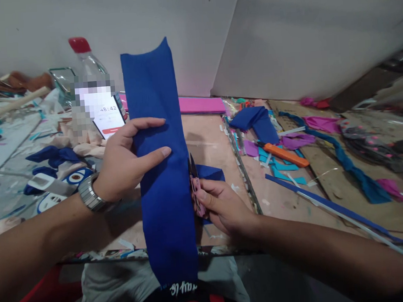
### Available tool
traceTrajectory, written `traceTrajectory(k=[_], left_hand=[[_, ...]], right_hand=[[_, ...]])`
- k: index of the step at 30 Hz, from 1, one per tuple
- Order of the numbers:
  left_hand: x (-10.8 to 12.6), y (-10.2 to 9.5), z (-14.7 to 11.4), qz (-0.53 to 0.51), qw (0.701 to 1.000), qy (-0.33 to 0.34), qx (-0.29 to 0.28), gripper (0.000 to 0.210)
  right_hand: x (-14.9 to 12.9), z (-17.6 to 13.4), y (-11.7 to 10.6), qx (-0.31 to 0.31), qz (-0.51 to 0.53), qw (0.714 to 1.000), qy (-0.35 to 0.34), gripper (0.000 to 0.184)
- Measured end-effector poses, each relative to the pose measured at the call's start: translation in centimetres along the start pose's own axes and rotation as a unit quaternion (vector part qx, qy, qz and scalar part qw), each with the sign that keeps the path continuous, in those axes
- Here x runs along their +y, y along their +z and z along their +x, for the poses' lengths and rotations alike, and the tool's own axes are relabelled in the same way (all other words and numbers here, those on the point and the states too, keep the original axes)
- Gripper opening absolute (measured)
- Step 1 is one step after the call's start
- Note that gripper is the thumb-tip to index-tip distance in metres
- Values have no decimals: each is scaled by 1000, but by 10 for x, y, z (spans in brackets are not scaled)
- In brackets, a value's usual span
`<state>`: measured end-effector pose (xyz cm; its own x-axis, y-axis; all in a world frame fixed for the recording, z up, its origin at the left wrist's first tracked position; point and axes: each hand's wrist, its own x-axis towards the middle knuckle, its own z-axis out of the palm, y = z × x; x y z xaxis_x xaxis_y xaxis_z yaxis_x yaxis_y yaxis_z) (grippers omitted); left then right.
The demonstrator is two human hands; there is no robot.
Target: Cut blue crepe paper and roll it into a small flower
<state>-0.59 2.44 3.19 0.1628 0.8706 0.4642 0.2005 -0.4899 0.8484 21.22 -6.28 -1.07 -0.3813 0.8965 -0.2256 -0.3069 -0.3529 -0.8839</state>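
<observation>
A long strip of blue fabric (156, 99) stands upright in front of me, its lower end hanging past the table edge toward my lap. My left hand (129, 153) grips it from the left side, thumb and index finger lying across the front; the other fingers are hidden behind it. In my right hand (222, 202) is a pair of small scissors (198, 192) with pink handles. Their dark blades point up and lie at the strip's right edge, slightly apart. Another piece of blue fabric (211, 172) lies on the table behind the scissors.
A phone (104, 112) with a lit timer leans by a red-capped bottle (93, 62) at the back left. To the right lie an orange utility knife (284, 154), folded blue fabric (254, 122), a teal strip (340, 155) and scraps. A pink bar (201, 105) lies along the wall.
</observation>
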Motion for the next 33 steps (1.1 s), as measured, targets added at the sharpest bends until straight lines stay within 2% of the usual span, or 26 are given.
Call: traceTrajectory(k=[6,13,24,33], left_hand=[[1,2,-3,-14,999,-12,-39,53],[0,2,-3,-13,1000,-2,-20,72],[0,2,-4,5,999,18,-31,75],[3,3,-4,-14,999,2,-30,74]], right_hand=[[1,1,2,-8,35,999,10,43],[1,1,3,9,7,1000,17,41],[0,3,0,21,6,999,41,41],[-4,0,1,28,-9,998,51,43]])
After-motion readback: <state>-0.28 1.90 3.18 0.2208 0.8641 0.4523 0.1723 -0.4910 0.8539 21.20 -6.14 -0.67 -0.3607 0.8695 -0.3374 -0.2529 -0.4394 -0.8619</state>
